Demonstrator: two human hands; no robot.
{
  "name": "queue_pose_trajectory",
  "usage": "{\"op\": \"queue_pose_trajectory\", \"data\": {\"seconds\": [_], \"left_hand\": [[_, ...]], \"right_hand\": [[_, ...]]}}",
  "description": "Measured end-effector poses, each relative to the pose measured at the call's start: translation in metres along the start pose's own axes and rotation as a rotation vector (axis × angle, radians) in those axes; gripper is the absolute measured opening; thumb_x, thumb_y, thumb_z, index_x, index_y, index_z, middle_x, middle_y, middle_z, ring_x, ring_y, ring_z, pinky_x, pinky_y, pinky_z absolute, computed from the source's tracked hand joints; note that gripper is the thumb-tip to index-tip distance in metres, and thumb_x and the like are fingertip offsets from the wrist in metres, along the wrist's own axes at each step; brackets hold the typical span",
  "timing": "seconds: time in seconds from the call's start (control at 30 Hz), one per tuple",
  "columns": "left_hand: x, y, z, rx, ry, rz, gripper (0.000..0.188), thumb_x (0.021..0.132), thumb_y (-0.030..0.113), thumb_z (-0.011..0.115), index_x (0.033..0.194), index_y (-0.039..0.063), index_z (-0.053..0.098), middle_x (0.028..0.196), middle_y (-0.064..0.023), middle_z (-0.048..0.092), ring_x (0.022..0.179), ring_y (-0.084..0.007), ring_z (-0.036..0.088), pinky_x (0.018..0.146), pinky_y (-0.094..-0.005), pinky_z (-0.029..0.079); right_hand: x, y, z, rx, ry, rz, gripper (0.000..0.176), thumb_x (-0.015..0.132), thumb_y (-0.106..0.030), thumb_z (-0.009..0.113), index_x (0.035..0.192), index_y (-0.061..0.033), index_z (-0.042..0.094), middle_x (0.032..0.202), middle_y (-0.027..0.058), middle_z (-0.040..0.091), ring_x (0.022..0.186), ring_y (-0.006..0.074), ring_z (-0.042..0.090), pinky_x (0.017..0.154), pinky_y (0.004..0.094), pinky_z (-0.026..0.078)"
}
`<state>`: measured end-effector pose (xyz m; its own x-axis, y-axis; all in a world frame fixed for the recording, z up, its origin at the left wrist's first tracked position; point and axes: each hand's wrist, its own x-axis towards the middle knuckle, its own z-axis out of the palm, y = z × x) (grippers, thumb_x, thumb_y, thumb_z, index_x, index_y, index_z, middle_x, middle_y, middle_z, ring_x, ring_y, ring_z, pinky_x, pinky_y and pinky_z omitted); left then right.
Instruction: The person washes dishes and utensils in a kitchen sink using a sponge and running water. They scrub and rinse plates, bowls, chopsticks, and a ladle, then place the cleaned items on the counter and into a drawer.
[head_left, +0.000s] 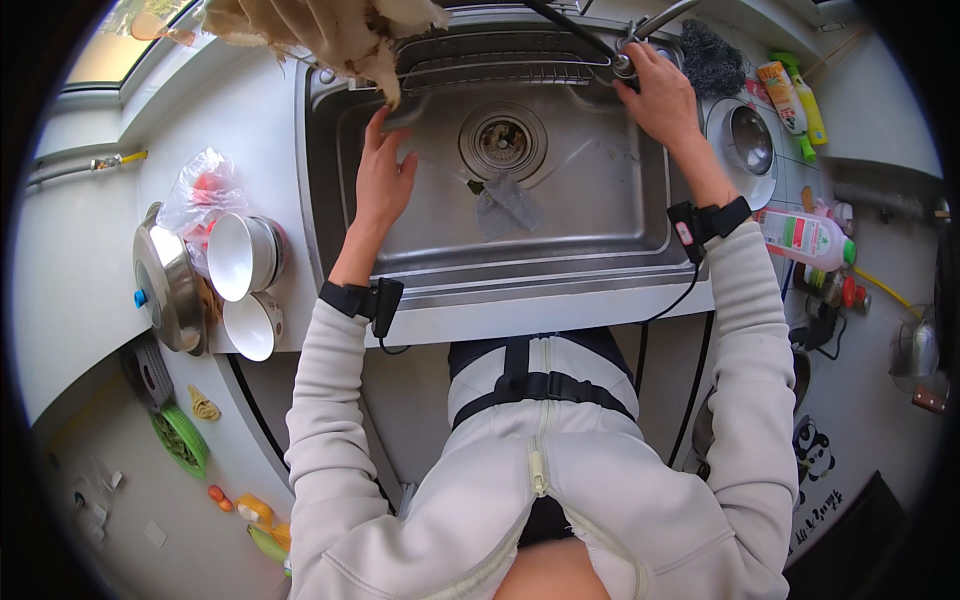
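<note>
A stainless steel sink (600, 202) lies before me, with a drain strainer (503, 142) holding food scraps. Below the strainer, a crumpled piece of translucent wrap (508, 206) rests on the sink floor beside a bit of green leaf. My left hand (384, 172) is raised over the sink's left side, fingers apart, its fingertips close to the lower tip of a tattered beige cloth (322, 37); whether they touch I cannot tell. At the back right, my right hand (660, 94) has its fingers around the end of a black-and-chrome faucet spout (622, 66).
A wire rack (502, 71) spans the sink's back. White bowls (240, 259), a lidded metal pot (169, 277) and a plastic bag (202, 195) stand left. On the right are a steel scourer (711, 58), a metal bowl (750, 141) on a plate, and a pink bottle (802, 238).
</note>
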<state>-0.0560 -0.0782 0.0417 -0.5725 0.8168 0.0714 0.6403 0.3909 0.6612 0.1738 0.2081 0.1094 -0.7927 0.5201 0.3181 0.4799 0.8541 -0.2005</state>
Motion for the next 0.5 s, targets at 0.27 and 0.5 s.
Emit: {"op": "queue_pose_trajectory", "data": {"seconds": [0.27, 0.5], "left_hand": [[-0.011, -0.010, 0.064, -0.059, -0.744, 0.059, 0.029, 0.081, 0.019, 0.058, 0.104, 0.002, 0.063, 0.107, -0.0189, 0.061, 0.100, -0.0344, 0.058, 0.085, -0.0406, 0.046], [0.021, -0.019, 0.177, 0.445, -1.107, 0.396, 0.035, 0.077, 0.014, 0.056, 0.108, 0.000, 0.063, 0.141, -0.0157, 0.037, 0.127, -0.0342, 0.036, 0.100, -0.0413, 0.037]], "right_hand": [[-0.052, 0.014, -0.025, 0.047, -0.191, 0.092, 0.036, 0.073, -0.016, 0.066, 0.106, -0.0099, 0.053, 0.095, 0.0077, 0.058, 0.086, 0.0326, 0.059, 0.073, 0.0422, 0.047], [-0.045, 0.008, -0.035, 0.099, -0.230, 0.106, 0.031, 0.072, -0.015, 0.066, 0.099, -0.0092, 0.053, 0.091, 0.0079, 0.057, 0.084, 0.0326, 0.059, 0.071, 0.0429, 0.047]]}}
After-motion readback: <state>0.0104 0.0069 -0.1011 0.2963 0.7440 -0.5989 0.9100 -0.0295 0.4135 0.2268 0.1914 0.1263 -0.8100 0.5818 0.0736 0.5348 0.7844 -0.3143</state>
